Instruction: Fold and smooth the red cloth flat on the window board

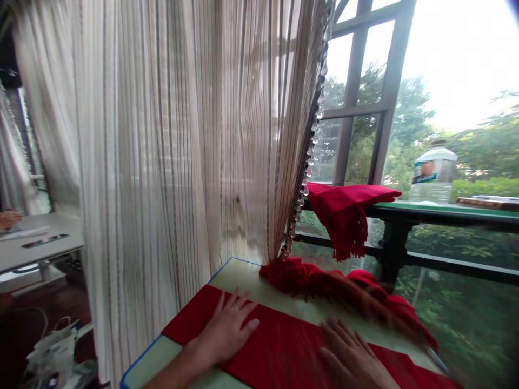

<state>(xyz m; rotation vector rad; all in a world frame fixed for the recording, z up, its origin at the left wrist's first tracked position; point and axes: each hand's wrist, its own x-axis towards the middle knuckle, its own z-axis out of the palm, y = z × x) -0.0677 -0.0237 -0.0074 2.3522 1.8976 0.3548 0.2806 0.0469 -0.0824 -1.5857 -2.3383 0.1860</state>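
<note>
A red cloth, probably a scarf (275, 346), lies spread flat in a long band across a pale table (239, 273) with a blue edge. My left hand (227, 327) rests on its left part, palm down, fingers spread. Farther right, my right hand (348, 351) is over the same cloth, fingers stretched out and slightly blurred by motion. Neither hand grips anything. Behind the cloth, a bunched heap of red fabric (324, 278) runs along the table's far side. The near end of the flat cloth runs out of view at the lower right.
A folded red fringed scarf (348, 216) hangs over the window ledge (478, 210), near a large clear plastic bottle (433, 173). A striped sheer curtain (182, 162) with a beaded edge falls beside the table. At left are another table (68, 246), a person's hand (10, 219) and plastic bags (52, 351).
</note>
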